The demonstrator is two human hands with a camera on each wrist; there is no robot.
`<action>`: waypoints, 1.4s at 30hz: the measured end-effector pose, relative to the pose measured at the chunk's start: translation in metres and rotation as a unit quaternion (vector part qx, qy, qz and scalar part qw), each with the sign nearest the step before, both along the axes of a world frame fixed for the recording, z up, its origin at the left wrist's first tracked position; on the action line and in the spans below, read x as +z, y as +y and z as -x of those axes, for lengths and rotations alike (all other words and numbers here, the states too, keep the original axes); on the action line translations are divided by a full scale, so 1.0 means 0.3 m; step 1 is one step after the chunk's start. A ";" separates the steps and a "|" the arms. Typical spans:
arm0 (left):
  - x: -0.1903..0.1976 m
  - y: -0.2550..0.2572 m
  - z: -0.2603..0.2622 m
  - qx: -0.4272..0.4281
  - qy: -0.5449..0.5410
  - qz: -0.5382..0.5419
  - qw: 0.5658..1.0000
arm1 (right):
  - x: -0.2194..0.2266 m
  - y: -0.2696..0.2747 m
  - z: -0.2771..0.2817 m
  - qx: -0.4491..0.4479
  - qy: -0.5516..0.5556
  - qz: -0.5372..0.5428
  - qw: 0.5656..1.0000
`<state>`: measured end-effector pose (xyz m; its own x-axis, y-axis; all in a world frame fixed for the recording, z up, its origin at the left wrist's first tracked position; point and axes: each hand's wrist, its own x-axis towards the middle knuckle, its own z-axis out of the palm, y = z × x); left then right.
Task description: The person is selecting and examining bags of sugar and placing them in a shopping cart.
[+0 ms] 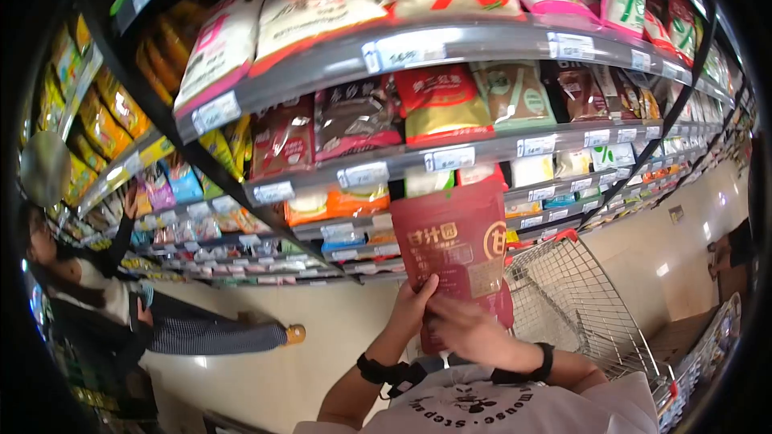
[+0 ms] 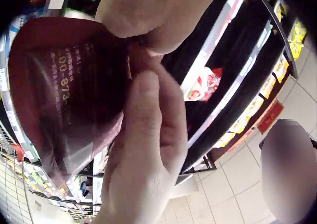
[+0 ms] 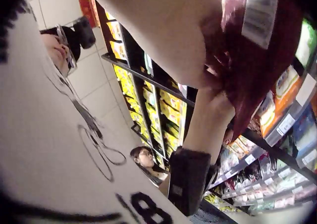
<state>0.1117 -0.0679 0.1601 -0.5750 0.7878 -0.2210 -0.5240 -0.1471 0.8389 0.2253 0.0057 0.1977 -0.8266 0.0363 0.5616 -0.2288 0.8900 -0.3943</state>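
Observation:
A dark red stand-up pouch (image 1: 458, 251) with gold print is held upright in front of the shelves. My left hand (image 1: 418, 296) grips its lower left edge, thumb on the front. My right hand (image 1: 454, 325), blurred, holds its bottom from the front. In the left wrist view the thumb (image 2: 148, 130) presses on the pouch (image 2: 64, 100), pinching it against the fingers. In the right wrist view the pouch (image 3: 265, 60) shows a barcode label, with my right hand (image 3: 198, 55) against it and my left forearm's black wrist strap (image 3: 190, 182) below.
Grey shelves (image 1: 450, 48) stacked with packaged goods fill the view ahead. A wire shopping cart (image 1: 579, 297) stands just to my right. Another person (image 1: 121, 305) at the left reaches toward a shelf. A pale tiled floor (image 1: 338, 329) runs along the aisle.

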 end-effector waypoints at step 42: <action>0.217 -0.170 -0.053 -0.029 0.185 -0.007 0.982 | 0.011 0.177 -0.117 0.082 -0.077 0.661 0.742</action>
